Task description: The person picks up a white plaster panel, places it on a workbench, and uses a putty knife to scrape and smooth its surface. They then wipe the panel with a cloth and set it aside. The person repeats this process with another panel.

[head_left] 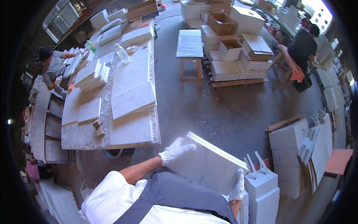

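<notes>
A small stack of large pale stone tiles [206,166] is held tilted in front of my body, its layered white edges turned away from me. My left hand [176,151], in a white knit glove, is closed on the left edge with the thumb over the upper face. At the right end, my right hand [237,186], also gloved, grips the near corner; part of its fingers is hidden. Left of the stack stands a long worktable [85,136], with more white tiles [134,100] lying overlapped near its close corner.
Two small wooden blocks [99,130] and a clear bottle [122,53] stand on the worktable. Ahead are a wrapped-top stool [189,44] and a pallet [238,83] of boxes. White blocks [263,190] stand by my right hand. People work at far left and far right.
</notes>
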The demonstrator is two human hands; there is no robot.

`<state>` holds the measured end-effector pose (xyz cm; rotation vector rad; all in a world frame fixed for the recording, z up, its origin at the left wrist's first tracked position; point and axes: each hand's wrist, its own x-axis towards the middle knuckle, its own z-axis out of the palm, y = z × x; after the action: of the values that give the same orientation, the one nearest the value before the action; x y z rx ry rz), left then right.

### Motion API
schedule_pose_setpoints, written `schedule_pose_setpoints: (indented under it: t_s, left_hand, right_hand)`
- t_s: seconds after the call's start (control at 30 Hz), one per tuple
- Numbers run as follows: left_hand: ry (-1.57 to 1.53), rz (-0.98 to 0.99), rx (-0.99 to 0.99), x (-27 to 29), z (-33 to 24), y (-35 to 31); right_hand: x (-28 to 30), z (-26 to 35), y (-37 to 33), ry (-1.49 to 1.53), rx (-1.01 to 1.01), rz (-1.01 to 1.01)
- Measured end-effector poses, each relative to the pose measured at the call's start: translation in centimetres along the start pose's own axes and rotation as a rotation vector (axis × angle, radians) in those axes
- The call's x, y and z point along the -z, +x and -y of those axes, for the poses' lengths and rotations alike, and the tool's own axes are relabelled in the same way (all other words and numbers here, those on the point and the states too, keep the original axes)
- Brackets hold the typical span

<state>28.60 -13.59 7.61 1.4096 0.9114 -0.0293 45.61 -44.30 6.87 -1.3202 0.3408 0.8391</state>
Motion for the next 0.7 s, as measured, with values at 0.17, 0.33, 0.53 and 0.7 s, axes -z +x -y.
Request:
schedule_pose_setpoints:
  t_s: [0.17,0.33,0.53,0.7]
  left_hand:
    - [-0.1,-0.063,0.044,0.9,-1.7,4.7]
    - [-0.138,-0.138,0.002,3.5,-6.9,12.0]
    - [-0.007,-0.239,0.004,8.7,-12.8,19.0]
    - [-0.232,-0.297,0.097,12.4,-15.5,23.2]
  right_hand:
    - [-2.4,3.3,7.3,-0.152,-0.017,0.012]
    - [-8.7,8.2,14.2,-0.128,-0.038,0.002]
    - [-17.1,13.4,21.6,-0.181,-0.055,0.083]
    - [-22.9,16.0,29.1,-0.305,-0.049,0.087]
